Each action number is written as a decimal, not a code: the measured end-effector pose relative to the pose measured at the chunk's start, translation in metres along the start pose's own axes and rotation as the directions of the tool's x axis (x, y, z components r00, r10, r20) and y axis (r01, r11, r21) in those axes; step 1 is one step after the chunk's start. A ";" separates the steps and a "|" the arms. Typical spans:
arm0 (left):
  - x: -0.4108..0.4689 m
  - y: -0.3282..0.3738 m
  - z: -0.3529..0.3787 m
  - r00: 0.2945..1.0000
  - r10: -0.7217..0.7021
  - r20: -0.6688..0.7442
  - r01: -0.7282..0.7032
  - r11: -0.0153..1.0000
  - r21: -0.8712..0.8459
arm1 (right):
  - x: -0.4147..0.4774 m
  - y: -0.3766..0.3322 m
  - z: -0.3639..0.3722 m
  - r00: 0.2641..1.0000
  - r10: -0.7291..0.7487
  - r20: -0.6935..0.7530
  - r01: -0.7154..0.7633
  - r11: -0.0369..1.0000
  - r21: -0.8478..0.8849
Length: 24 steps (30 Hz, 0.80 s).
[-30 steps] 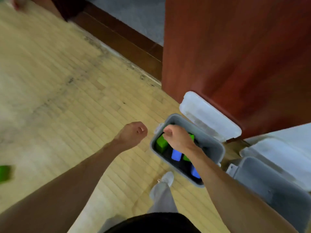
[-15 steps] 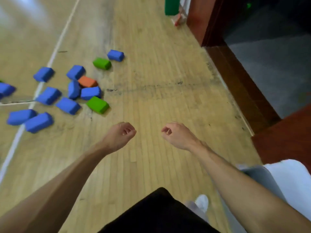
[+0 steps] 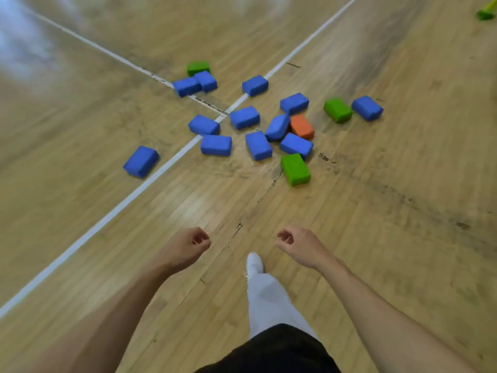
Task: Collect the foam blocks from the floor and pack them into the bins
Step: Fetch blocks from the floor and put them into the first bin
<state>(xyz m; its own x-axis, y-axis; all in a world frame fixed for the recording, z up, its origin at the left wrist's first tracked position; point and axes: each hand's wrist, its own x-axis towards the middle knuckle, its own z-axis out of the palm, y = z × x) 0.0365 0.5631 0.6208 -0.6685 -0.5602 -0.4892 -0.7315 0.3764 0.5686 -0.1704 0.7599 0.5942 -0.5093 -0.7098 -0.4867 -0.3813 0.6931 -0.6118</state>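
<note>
Foam blocks lie scattered on the wooden floor ahead of me: several blue ones, such as a lone blue block (image 3: pixel 141 161) at the left, an orange block (image 3: pixel 302 127) in the middle of the cluster, and green blocks, the nearest green one (image 3: pixel 295 169) at the cluster's front. My left hand (image 3: pixel 188 247) and my right hand (image 3: pixel 298 244) hang in front of me, well short of the blocks, fingers loosely curled and holding nothing. No bin is in view.
White court lines (image 3: pixel 129 200) cross the floor under the blocks. My leg in light trousers with a white shoe (image 3: pixel 254 265) steps forward between my hands. A green object (image 3: pixel 485 14) lies at the far top right.
I have turned away from the grey bins and the red door and moved toward the block cluster, which is now centred ahead. Both hands stay empty and loosely curled.
</note>
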 end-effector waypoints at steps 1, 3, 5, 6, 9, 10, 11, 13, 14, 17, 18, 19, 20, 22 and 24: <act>0.013 -0.010 -0.005 0.997 -0.075 0.003 0.075 0.994 -0.074 | 0.023 -0.001 0.004 0.999 0.032 0.035 -0.034 0.999 0.041; 0.033 -0.028 -0.018 0.967 -0.252 0.027 0.251 0.939 -0.234 | 0.064 -0.002 0.009 0.985 0.116 0.131 -0.129 0.987 0.098; 0.049 -0.046 -0.031 0.921 -0.388 0.043 0.383 0.877 -0.289 | 0.097 -0.004 0.011 0.958 0.186 0.220 -0.216 0.969 0.121; 0.056 -0.055 -0.039 0.898 -0.437 0.048 0.430 0.853 -0.296 | 0.112 -0.005 0.011 0.944 0.214 0.251 -0.251 0.960 0.123; 0.075 -0.078 -0.066 0.830 -0.556 0.048 0.530 0.757 -0.383 | 0.159 -0.015 0.002 0.914 0.286 0.287 -0.338 0.929 0.152; 0.080 -0.084 -0.074 0.810 -0.586 0.041 0.544 0.723 -0.426 | 0.173 -0.023 -0.002 0.904 0.315 0.289 -0.371 0.914 0.163; 0.086 -0.088 -0.081 0.794 -0.607 0.028 0.548 0.694 -0.468 | 0.187 -0.031 -0.005 0.892 0.346 0.291 -0.404 0.900 0.167; 0.104 -0.097 -0.096 0.761 -0.649 0.021 0.546 0.622 -0.562 | 0.219 -0.050 -0.011 0.867 0.392 0.309 -0.451 0.880 0.151; 0.117 -0.102 -0.104 0.740 -0.672 0.028 0.546 0.576 -0.608 | 0.239 -0.061 -0.013 0.859 0.406 0.314 -0.463 0.876 0.133; 0.163 -0.126 -0.131 0.710 -0.702 0.052 0.539 0.495 -0.682 | 0.303 -0.096 -0.013 0.858 0.410 0.309 -0.454 0.887 0.083; 0.180 -0.135 -0.142 0.710 -0.703 0.051 0.527 0.482 -0.700 | 0.325 -0.109 -0.012 0.861 0.406 0.307 -0.447 0.892 0.073; 0.197 -0.144 -0.155 0.705 -0.708 0.043 0.518 0.472 -0.713 | 0.346 -0.125 -0.010 0.864 0.402 0.302 -0.440 0.896 0.067; 0.213 -0.154 -0.170 0.701 -0.713 0.029 0.507 0.469 -0.723 | 0.367 -0.143 -0.008 0.869 0.396 0.297 -0.432 0.900 0.062; 0.238 -0.175 -0.204 0.695 -0.718 0.023 0.500 0.460 -0.734 | 0.404 -0.179 -0.002 0.868 0.396 0.300 -0.428 0.903 0.046; 0.258 -0.196 -0.241 0.685 -0.727 0.050 0.520 0.439 -0.733 | 0.435 -0.216 0.003 0.851 0.421 0.314 -0.448 0.894 0.018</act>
<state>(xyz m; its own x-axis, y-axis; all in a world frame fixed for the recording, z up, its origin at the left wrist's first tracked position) 0.0403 0.1671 0.5426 0.0678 -0.6204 -0.7814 -0.5699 -0.6669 0.4801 -0.3075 0.3007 0.5129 -0.3513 -0.3520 -0.8676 -0.0984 0.9354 -0.3396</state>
